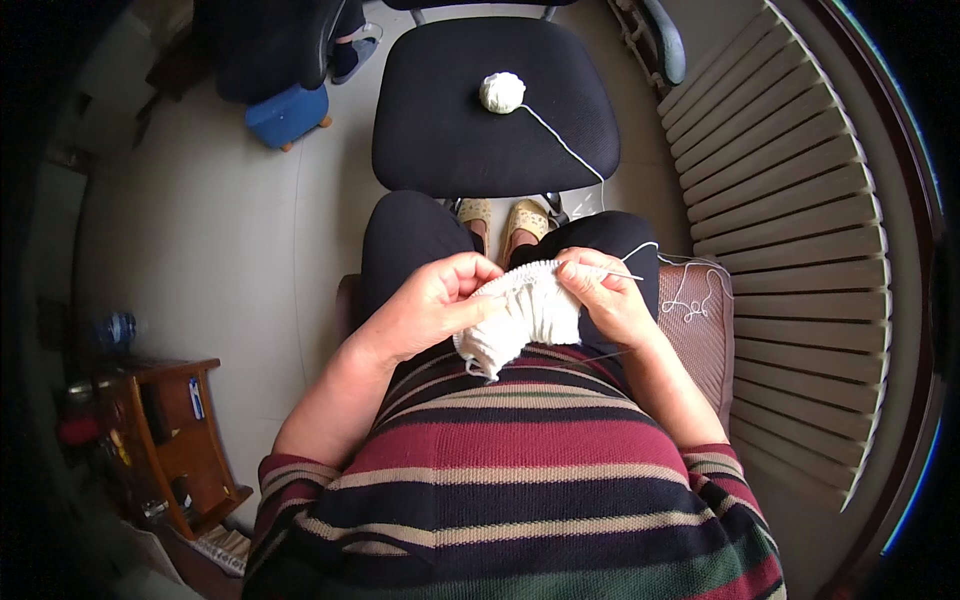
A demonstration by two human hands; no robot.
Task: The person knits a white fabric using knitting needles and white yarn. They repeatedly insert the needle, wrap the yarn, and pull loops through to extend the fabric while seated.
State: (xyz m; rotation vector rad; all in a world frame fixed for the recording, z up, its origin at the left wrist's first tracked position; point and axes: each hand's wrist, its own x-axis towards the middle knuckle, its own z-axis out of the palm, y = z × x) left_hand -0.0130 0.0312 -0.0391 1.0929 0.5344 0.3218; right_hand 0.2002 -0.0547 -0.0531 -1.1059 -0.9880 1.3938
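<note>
A gathered piece of white knitting (pixel 536 307) hangs between my hands above my lap. My left hand (pixel 446 292) grips its left part, thumb in front and fingers curled behind the top edge. At the other end my right hand (pixel 604 292) pinches the top edge, and the tip of a thin knitting needle (pixel 626 275) sticks out to the right past its fingers. Stitches line the upper edge; most of the needle there is hidden. A second thin needle (pixel 592 358) seems to lie below the fabric by my stomach. White working yarn (pixel 639 250) runs off from behind my right hand.
A ball of white yarn (pixel 502 93) sits on a black chair seat (pixel 435 135) ahead, its strand trailing over the front edge. Loose yarn (pixel 694 306) lies on the brown seat (pixel 705 352) at my right, beside a white radiator (pixel 787 225). A wooden shelf unit (pixel 180 442) stands left; a blue stool (pixel 289 116) is far left.
</note>
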